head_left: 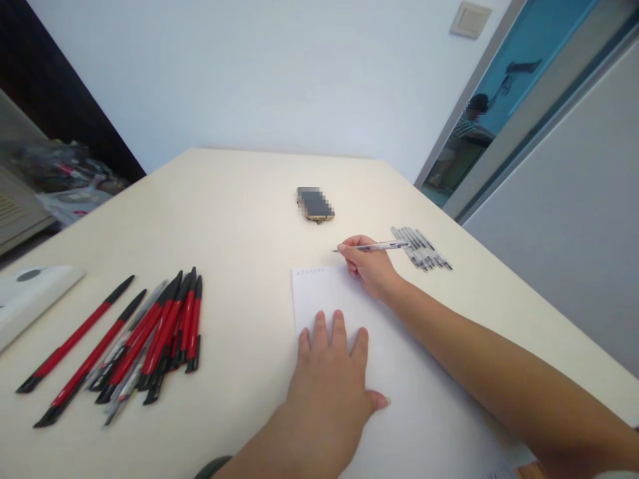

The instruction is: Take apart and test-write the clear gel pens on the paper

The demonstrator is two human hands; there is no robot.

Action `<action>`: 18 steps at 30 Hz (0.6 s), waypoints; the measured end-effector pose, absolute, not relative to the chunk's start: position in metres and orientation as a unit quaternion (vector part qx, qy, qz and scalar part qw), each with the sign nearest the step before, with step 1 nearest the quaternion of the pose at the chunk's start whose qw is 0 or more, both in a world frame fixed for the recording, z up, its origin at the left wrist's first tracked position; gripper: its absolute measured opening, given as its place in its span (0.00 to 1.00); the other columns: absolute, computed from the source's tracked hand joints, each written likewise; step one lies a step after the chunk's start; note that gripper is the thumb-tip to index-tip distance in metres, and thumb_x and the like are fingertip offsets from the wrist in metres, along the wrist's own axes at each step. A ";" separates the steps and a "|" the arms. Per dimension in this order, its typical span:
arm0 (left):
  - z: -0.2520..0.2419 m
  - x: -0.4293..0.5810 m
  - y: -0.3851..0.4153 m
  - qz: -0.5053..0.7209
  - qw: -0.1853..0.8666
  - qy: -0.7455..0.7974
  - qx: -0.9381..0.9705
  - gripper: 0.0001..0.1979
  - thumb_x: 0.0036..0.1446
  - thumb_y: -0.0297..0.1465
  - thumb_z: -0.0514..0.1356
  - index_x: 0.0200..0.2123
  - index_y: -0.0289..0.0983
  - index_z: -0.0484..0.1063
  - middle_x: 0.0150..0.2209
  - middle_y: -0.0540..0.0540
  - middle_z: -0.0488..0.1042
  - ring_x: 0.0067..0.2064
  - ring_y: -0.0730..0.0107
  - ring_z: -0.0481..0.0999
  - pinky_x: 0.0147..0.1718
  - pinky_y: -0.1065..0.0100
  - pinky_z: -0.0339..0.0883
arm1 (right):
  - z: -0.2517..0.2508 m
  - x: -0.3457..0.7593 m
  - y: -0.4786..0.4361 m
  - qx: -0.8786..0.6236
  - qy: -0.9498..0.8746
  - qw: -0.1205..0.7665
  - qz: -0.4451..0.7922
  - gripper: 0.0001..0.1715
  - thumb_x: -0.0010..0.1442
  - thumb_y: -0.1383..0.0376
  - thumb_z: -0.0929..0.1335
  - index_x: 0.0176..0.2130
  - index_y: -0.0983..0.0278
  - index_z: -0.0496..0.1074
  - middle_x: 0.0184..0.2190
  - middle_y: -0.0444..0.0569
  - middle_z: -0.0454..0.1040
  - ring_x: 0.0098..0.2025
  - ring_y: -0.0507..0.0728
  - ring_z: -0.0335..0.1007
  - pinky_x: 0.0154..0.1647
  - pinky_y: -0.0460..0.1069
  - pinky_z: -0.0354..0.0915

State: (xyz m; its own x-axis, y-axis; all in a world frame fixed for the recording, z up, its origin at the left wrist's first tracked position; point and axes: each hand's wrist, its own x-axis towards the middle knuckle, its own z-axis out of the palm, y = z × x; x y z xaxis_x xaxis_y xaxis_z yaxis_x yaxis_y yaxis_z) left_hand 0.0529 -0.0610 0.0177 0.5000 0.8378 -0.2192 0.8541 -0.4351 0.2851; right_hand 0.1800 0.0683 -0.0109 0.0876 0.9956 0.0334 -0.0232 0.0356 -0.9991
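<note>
A white sheet of paper [394,392] lies in front of me, with a short row of small faint marks near its top left corner. My left hand [332,372] rests flat on the sheet, fingers spread. Beyond it, my right hand [367,266] grips a slim clear pen [384,245] near its point. The pen is held almost level, its tip pointing left just past the paper's top edge. Close to the right hand, a row of similar clear pens [423,249] lies on the table. At the left is a loose pile of red and black pens [160,326] with some clear ones among them.
A phone-like dark object [315,203], partly pixelated, lies near the middle of the cream table [239,199]. A white device [34,296] stands at the left edge. Behind the table is a wall; a person [466,130] sits beyond the doorway at right.
</note>
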 end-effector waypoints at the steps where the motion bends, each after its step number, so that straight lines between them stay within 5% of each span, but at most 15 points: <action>1: 0.018 0.053 -0.061 -0.021 0.182 0.498 0.847 0.35 0.45 0.49 0.54 0.55 0.42 0.53 0.59 0.37 0.45 0.59 0.43 0.40 0.50 0.44 0.42 | -0.006 0.184 0.063 -0.496 -0.473 0.535 0.494 0.14 0.43 0.58 0.68 0.27 0.63 0.62 0.15 0.37 0.57 0.14 0.45 0.48 0.13 0.42 0.47; 9: 0.019 0.052 -0.061 -0.016 0.179 0.498 0.849 0.35 0.45 0.49 0.53 0.55 0.42 0.53 0.59 0.38 0.46 0.59 0.43 0.40 0.51 0.45 0.42 | 0.023 0.215 0.024 -0.475 -0.356 0.584 0.554 0.23 0.51 0.49 0.60 0.19 0.65 0.60 0.19 0.44 0.61 0.20 0.49 0.58 0.22 0.45 0.59; 13: 0.021 0.052 -0.062 -0.027 0.174 0.497 0.850 0.35 0.45 0.49 0.54 0.55 0.42 0.53 0.59 0.38 0.46 0.58 0.43 0.41 0.51 0.45 0.43 | 0.023 0.224 0.015 -0.442 -0.346 0.604 0.565 0.13 0.49 0.55 0.65 0.27 0.62 0.62 0.17 0.38 0.55 0.16 0.46 0.49 0.19 0.44 0.56; 18: 0.020 0.052 -0.063 -0.028 0.166 0.495 0.853 0.34 0.46 0.49 0.53 0.55 0.43 0.53 0.59 0.38 0.46 0.59 0.44 0.41 0.51 0.46 0.43 | 0.025 0.237 0.015 -0.419 -0.350 0.617 0.567 0.19 0.52 0.47 0.58 0.38 0.56 0.59 0.18 0.38 0.56 0.14 0.47 0.45 0.15 0.44 0.51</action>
State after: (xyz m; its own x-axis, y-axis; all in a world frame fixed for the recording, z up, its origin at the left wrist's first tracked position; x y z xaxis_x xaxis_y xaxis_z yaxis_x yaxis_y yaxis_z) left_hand 0.0522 -0.0633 0.0205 0.5087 0.8347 -0.2110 0.8530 -0.4552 0.2554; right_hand 0.2369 0.0146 0.0255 0.1121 0.9928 -0.0429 -0.4065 0.0064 -0.9136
